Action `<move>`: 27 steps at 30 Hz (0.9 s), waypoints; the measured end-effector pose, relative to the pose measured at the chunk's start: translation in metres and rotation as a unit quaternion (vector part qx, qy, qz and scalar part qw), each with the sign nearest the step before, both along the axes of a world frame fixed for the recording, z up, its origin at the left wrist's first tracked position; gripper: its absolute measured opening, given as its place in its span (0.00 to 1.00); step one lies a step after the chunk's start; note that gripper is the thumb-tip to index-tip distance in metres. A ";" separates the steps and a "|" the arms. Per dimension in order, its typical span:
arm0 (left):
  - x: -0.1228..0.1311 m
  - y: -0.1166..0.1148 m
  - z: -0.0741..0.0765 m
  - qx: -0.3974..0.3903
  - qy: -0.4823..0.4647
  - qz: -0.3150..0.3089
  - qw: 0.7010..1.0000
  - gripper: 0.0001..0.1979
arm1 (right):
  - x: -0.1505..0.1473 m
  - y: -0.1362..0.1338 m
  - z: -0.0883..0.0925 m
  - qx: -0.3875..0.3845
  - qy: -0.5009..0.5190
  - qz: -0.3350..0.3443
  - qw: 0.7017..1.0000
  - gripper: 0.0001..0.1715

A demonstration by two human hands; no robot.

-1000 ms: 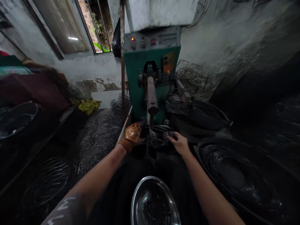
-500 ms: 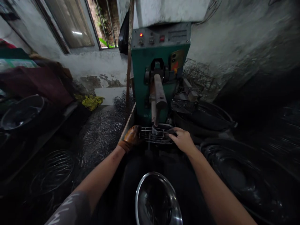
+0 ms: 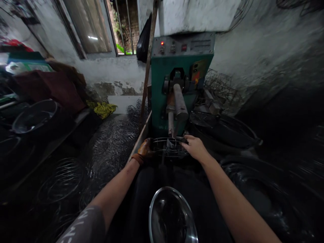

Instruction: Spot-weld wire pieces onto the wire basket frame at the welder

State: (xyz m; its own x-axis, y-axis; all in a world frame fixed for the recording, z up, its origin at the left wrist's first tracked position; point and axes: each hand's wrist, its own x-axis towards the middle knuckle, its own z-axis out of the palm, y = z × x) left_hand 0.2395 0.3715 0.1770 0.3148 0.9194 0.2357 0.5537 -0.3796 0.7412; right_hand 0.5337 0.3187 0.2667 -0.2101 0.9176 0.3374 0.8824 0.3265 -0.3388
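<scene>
Left hand (image 3: pixel 145 148), in an orange glove, seems closed on the left end of the wire frame (image 3: pixel 168 150), though its fingertips are lost in shadow; the frame sits between both hands, just below the rods of the green machine (image 3: pixel 162 81), probably held by opposite ends so it stays level and the middle stays free; whether it touches the lower rod (image 3: pixel 171 123), I cannot tell; nearer, the steel bowl (image 3: pixel 151 216) lies between the forearms, likely for easy reach; right hand (image 3: pixel 196 148), bare, pinches the frame's right end.

Dim, daylit window (image 3: pixel 129 27), deep lower shadows, stretched edges
</scene>
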 end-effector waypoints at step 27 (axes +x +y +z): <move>0.013 0.011 -0.013 -0.025 0.023 0.054 0.998 0.38 | -0.007 0.022 -0.002 0.012 -0.022 -0.037 0.999 0.04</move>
